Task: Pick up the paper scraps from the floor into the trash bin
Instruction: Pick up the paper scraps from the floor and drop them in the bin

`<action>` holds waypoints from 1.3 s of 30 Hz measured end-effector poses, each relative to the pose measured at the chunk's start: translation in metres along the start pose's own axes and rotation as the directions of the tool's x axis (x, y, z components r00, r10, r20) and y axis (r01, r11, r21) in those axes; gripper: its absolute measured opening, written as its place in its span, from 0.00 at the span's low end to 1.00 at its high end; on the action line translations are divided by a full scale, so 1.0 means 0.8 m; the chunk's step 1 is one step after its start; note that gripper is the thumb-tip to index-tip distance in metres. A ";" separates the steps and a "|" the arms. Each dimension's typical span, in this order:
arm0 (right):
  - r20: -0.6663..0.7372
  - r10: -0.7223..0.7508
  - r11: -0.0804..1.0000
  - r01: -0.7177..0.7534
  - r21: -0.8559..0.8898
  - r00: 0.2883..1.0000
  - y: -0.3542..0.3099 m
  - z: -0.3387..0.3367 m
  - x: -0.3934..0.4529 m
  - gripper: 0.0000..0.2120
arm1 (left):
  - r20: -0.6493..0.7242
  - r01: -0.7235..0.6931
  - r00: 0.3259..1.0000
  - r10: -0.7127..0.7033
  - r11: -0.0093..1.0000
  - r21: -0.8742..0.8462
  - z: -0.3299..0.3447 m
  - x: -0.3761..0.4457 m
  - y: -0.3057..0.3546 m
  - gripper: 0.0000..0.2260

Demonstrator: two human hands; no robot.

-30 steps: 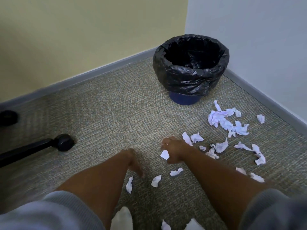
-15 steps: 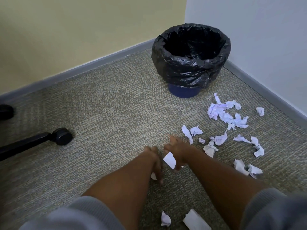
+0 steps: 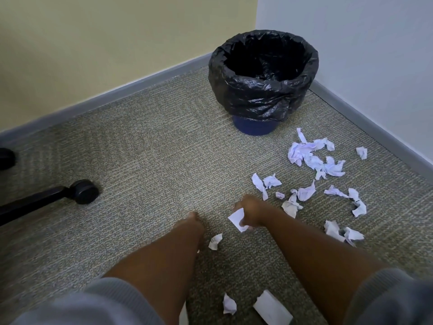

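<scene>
Low over the carpet, the right hand is curled closed around a white paper scrap that pokes out on its left side. The left hand points down at the floor just beside a small crumpled scrap; its fingers are hidden behind the wrist, so I cannot tell whether they are apart or together. More paper scraps lie scattered to the right, between the hands and the wall. The trash bin, blue with a black liner, stands upright in the corner, well apart from both hands. A chair caster sits at left
</scene>
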State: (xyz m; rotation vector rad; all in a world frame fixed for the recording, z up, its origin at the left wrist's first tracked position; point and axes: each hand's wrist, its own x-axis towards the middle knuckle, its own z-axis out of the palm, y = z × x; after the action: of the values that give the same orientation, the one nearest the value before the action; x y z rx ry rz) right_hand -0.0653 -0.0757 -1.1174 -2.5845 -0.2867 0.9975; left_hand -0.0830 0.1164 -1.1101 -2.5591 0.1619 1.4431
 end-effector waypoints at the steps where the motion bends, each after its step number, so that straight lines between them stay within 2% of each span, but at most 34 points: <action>1: -0.002 0.020 0.993 -0.020 0.117 1.000 0.000 0.001 -0.002 0.21 | -0.042 -0.010 0.999 0.011 1.000 0.007 -0.002 -0.001 0.001 0.25; 4: 0.000 0.054 0.924 -0.050 0.379 0.999 -0.004 0.001 -0.010 0.19 | -0.128 -0.041 0.991 0.034 0.998 -0.055 -0.013 -0.003 0.002 0.26; 7: -0.008 0.002 0.879 0.002 0.476 1.000 -0.017 0.006 -0.015 0.18 | -0.121 -0.092 0.989 0.089 0.996 -0.021 -0.015 0.000 0.000 0.22; 10: -0.051 -0.092 0.951 0.103 0.292 0.994 -0.025 0.015 -0.012 0.16 | -0.145 -0.157 0.979 0.142 0.983 -0.097 -0.010 0.003 -0.007 0.18; 13: -0.028 -0.167 0.967 0.169 0.191 0.986 -0.032 0.019 -0.012 0.17 | -0.186 -0.269 0.954 0.235 0.945 -0.187 -0.004 0.005 -0.012 0.30; 15: 0.015 -0.191 0.971 0.187 0.152 0.981 -0.035 0.015 -0.012 0.21 | -0.241 -0.338 0.929 0.282 0.912 -0.234 0.003 0.001 -0.011 0.40; 16: 0.053 -0.207 0.972 0.199 0.123 0.977 -0.035 0.013 -0.013 0.23 | -0.271 -0.356 0.919 0.287 0.898 -0.257 0.007 -0.002 -0.007 0.42; 18: 0.135 -0.246 0.969 0.245 0.020 0.960 -0.036 0.008 -0.015 0.29 | -0.332 -0.367 0.903 0.272 0.890 -0.272 0.016 -0.005 0.000 0.40; 21: 0.230 -0.254 0.943 0.294 -0.159 0.939 -0.032 0.012 -0.010 0.31 | -0.394 -0.369 0.888 0.236 0.878 -0.306 0.025 -0.002 0.010 0.29; 24: 0.224 -0.195 0.955 0.237 -0.180 0.955 -0.021 0.023 -0.003 0.34 | -0.385 -0.358 0.900 0.204 0.850 -0.386 0.026 0.000 0.015 0.18; 26: 0.186 -0.148 0.980 0.168 -0.103 0.971 -0.017 0.023 -0.006 0.30 | -0.374 -0.356 0.909 0.186 0.814 -0.459 0.025 0.000 0.020 0.13; 29: 0.142 -0.097 0.995 0.099 -0.010 0.985 -0.014 0.017 -0.013 0.16 | -0.367 -0.359 0.915 0.170 0.760 -0.542 0.025 0.000 0.028 0.10; 33: 0.017 -0.011 0.979 0.007 0.202 1.000 -0.003 0.015 -0.020 0.14 | -0.399 -0.385 0.906 0.139 0.662 -0.643 0.024 0.005 0.034 0.08; 37: 0.020 0.052 0.867 -0.055 0.496 0.998 0.001 0.005 -0.032 0.11 | -0.402 -0.392 0.908 0.121 0.590 -0.706 0.011 0.007 0.035 0.07; 39: 0.057 0.078 0.748 -0.096 0.657 0.995 -0.002 -0.006 -0.039 0.17 | -0.401 -0.394 0.909 0.115 0.552 -0.735 -0.002 0.006 0.036 0.07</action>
State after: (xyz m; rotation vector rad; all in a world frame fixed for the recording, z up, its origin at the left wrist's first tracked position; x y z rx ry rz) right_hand -0.0850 -0.0849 -1.0944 -1.9400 0.1706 0.9443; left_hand -0.0846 0.0881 -1.1171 -3.6690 -0.1264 1.3964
